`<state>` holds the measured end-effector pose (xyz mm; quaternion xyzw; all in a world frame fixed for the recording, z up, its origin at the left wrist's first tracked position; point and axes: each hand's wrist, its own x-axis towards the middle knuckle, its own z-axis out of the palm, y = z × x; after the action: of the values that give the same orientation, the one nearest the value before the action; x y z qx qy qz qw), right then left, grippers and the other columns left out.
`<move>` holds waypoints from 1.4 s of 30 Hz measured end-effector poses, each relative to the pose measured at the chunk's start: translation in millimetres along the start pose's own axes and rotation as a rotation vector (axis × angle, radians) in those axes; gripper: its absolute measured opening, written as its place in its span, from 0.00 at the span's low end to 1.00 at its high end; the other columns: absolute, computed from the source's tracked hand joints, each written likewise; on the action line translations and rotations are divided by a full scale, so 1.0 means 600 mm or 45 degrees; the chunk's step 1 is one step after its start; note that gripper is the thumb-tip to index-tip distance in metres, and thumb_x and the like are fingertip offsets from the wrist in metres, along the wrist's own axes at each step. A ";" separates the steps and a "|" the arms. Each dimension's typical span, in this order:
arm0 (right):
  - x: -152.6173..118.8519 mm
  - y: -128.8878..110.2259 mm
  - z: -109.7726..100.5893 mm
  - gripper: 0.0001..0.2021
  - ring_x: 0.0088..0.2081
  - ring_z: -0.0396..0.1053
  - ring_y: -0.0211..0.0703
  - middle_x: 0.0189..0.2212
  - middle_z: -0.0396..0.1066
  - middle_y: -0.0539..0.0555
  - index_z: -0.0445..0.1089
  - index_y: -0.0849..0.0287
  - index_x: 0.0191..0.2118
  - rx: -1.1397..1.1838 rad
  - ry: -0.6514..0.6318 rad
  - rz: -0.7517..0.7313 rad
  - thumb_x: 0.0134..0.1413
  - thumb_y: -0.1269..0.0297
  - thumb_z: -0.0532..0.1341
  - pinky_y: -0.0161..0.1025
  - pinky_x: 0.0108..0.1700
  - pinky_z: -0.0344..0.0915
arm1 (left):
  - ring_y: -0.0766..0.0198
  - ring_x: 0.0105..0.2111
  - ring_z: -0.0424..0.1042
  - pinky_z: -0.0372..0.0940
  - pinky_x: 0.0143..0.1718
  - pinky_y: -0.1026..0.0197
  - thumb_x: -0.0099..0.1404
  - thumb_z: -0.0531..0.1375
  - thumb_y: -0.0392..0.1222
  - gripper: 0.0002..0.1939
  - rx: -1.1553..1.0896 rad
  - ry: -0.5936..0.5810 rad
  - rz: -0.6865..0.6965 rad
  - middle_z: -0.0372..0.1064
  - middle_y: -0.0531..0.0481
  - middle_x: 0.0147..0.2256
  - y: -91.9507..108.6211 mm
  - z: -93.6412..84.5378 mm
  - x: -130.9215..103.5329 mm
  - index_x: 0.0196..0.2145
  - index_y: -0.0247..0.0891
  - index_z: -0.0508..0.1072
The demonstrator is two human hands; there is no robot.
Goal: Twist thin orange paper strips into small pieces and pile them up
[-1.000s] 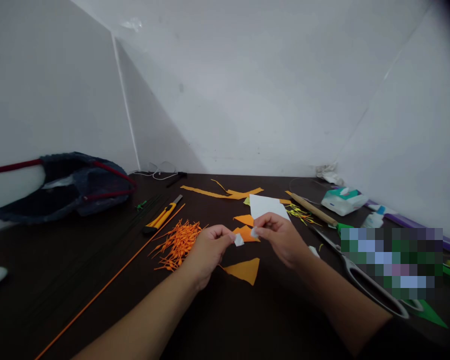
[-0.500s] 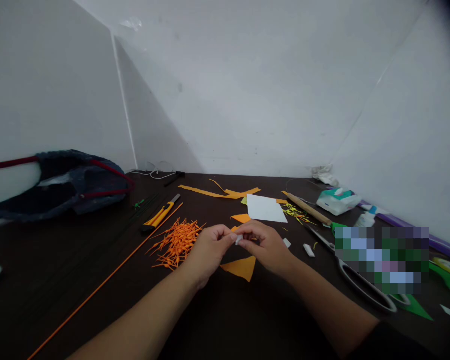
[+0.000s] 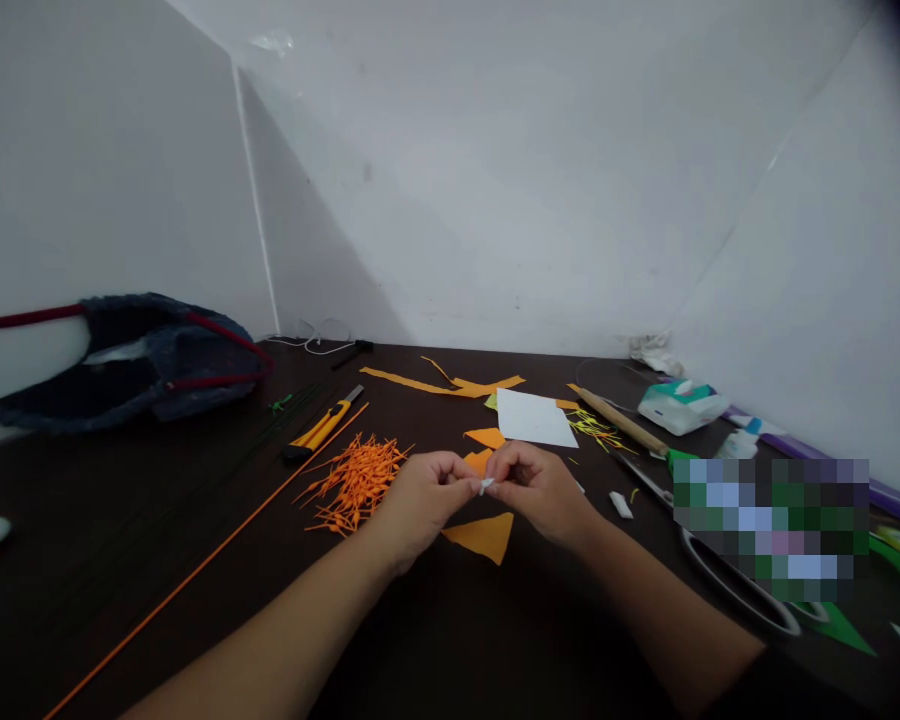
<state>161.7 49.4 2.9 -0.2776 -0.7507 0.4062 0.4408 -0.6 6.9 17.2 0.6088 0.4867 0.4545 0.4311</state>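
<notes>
My left hand [image 3: 427, 500] and my right hand [image 3: 538, 490] meet over the dark table, thumbs and index fingers pinched on a small white piece [image 3: 487, 486]. It looks like twisted paper, though fingertips cover most of it. Just beneath and behind the hands lie orange paper pieces, one a triangle [image 3: 484, 536]. A white paper sheet [image 3: 538, 417] rests beyond the right hand. Left of my left hand is a heap of thin orange twisted pieces [image 3: 360, 475]. A small white scrap [image 3: 621, 505] lies to the right of my right hand.
A yellow utility knife [image 3: 322, 430] and a long orange stick [image 3: 217, 548] lie on the left, with a denim bag [image 3: 157, 370] behind. To the right are large scissors [image 3: 735, 585], a wooden stick [image 3: 622, 420], yellow-green bits [image 3: 594, 427] and a tissue pack [image 3: 682, 405].
My fingertips have drawn slightly apart, showing the white piece stretched between them. My right hand's fingers have shifted a little. The whole view has moved slightly.
</notes>
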 end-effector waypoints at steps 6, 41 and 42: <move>0.001 -0.015 -0.003 0.06 0.40 0.63 0.43 0.35 0.63 0.52 0.64 0.56 0.27 -0.172 0.040 -0.221 0.40 0.72 0.61 0.42 0.40 0.62 | 0.71 0.20 0.49 0.45 0.22 0.66 0.53 0.58 0.41 0.07 0.000 0.018 0.013 0.53 0.58 0.19 -0.001 0.000 0.001 0.23 0.35 0.67; -0.004 -0.026 -0.004 0.05 0.39 0.62 0.44 0.35 0.61 0.51 0.65 0.55 0.23 -0.304 0.013 -0.353 0.41 0.73 0.60 0.44 0.43 0.59 | 0.74 0.15 0.46 0.43 0.18 0.68 0.51 0.57 0.37 0.06 -0.189 0.025 -0.174 0.50 0.61 0.14 0.013 -0.002 -0.001 0.21 0.36 0.62; -0.004 -0.025 -0.006 0.05 0.40 0.62 0.44 0.35 0.61 0.51 0.65 0.55 0.23 -0.293 0.018 -0.344 0.41 0.72 0.60 0.44 0.43 0.59 | 0.74 0.15 0.46 0.43 0.18 0.68 0.52 0.57 0.38 0.06 -0.192 0.024 -0.173 0.50 0.61 0.14 0.013 -0.002 -0.001 0.21 0.37 0.62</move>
<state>165.2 41.4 15.7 -0.2255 -0.8196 0.2528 0.4621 -0.4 5.5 25.0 0.5359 0.4954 0.4653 0.5009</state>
